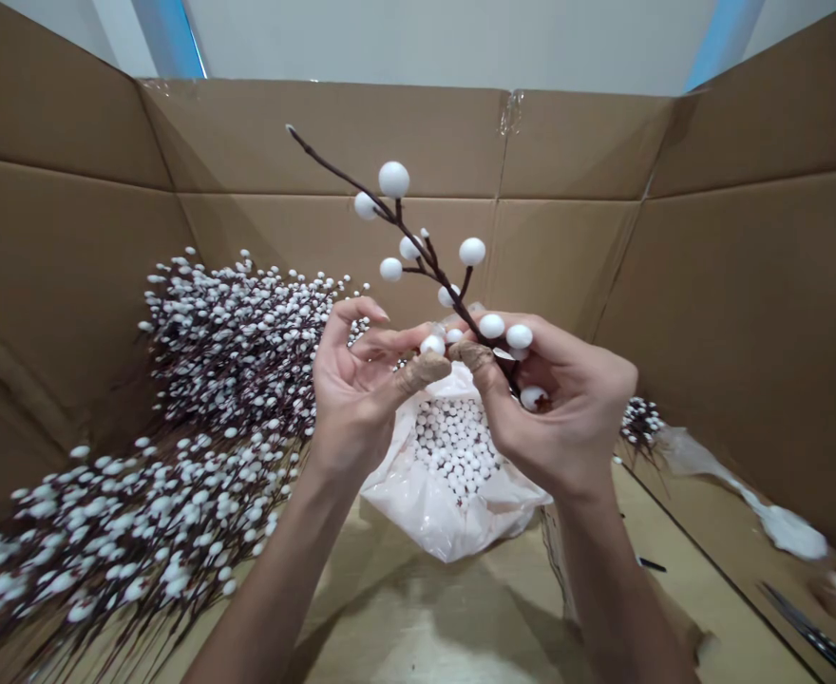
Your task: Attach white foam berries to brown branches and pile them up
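Brown stem (428,256) in raised right hand (564,394)

Brown cardboard panels (589,147) wall three sides of a tan tabletop (404,627), pale grey backdrop (446,43) above.

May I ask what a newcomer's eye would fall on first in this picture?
Probably the dark branch with white balls, raised centrally in the right hand, the left hand pinching one ball. Next, the white-tipped stems massed at the left, then the plastic bag of loose balls below the hands.
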The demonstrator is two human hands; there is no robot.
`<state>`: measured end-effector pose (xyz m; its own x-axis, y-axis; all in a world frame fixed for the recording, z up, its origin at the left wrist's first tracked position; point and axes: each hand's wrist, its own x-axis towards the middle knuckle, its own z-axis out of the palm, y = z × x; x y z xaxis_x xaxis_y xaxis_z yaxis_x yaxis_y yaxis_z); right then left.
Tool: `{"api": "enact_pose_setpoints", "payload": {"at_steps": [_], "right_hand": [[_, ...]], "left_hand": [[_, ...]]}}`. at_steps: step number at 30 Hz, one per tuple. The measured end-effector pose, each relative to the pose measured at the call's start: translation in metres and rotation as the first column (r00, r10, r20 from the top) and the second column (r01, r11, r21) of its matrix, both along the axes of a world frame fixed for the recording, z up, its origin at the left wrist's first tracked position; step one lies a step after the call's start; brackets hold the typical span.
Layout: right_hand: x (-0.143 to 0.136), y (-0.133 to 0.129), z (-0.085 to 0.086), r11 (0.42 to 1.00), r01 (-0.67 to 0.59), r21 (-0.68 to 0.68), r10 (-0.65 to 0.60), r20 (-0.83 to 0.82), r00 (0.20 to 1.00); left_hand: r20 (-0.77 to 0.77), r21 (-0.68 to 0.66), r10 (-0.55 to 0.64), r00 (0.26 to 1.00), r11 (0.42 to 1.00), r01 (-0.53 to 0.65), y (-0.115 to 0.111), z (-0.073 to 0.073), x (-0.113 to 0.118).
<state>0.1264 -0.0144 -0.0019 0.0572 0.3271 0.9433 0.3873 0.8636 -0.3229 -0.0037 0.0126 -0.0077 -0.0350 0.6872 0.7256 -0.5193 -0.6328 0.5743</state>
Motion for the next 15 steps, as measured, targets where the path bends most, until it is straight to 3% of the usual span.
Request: {"api": "enact_pose_setpoints", "payload": {"at_steps": [9, 15], "right_hand": [[0.0021, 0.0001, -0.0011, 1.0, -0.002, -0.003, 0.002, 0.025, 1.0], [-0.0006, 0.0011, -0.0009, 0.997, -0.037, -0.072, 0.035, -0.025, 0.999]], "left_hand": [[-0.067, 0.029, 0.004, 0.998, 1.0, -0.002, 0.0021, -0.0019, -0.0024], [-0.084, 0.001, 0.055, 0.995, 0.998, -0.055, 0.0006, -0.0011, -0.003]]}}
